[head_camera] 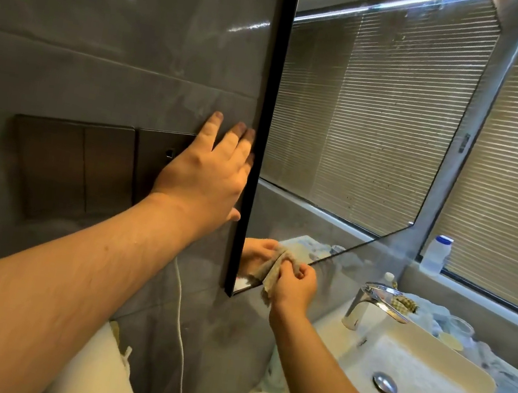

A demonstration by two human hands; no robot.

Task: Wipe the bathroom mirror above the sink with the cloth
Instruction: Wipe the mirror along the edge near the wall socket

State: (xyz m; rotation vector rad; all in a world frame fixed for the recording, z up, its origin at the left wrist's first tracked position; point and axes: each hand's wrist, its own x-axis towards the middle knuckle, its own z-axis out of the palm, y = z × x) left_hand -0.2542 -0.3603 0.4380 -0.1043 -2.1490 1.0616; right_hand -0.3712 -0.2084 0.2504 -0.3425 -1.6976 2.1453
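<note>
The left hand (209, 169) is laid flat against the grey tiled wall (90, 39), fingers straight and spread, holding nothing, its fingertips beside the black frame (265, 130) of the mirror (362, 117). The right hand (295, 286) is raised with its fingers curled, and a beige cloth (275, 270) is pinched and pressed to the mirror's lower left corner. One mirror, one cloth, one white sink (425, 379), one chrome faucet (372, 304) and one drain plug (385, 384) are seen. Two dark wall plates (69, 163) are mounted side by side, and one white plastic bottle (436, 254) is set on the window ledge.
</note>
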